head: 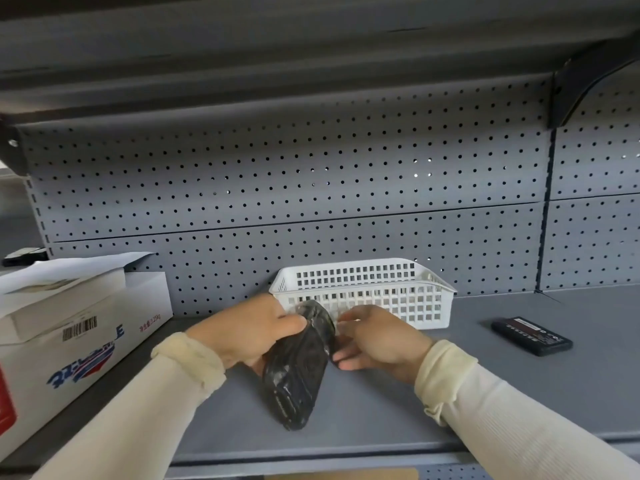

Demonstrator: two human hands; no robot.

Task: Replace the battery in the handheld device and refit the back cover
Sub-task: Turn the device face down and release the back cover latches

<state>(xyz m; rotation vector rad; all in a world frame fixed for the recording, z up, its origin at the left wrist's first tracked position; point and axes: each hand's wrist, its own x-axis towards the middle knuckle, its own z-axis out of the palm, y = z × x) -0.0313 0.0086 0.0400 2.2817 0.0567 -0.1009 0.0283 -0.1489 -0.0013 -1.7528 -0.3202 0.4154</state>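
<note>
A black handheld device (298,372) is held tilted above the grey shelf (381,403), in the middle of the view. My left hand (249,330) grips its upper left side, thumb on top. From the right, my right hand (377,337) has its fingers on the device's upper edge. A flat black battery (531,336) with a label lies on the shelf at the right, apart from both hands. Whether the back cover is on the device I cannot make out.
A white plastic basket (408,296) stands just behind the hands against the perforated back panel (311,188). An open white cardboard box (69,327) sits at the left. Another shelf hangs overhead.
</note>
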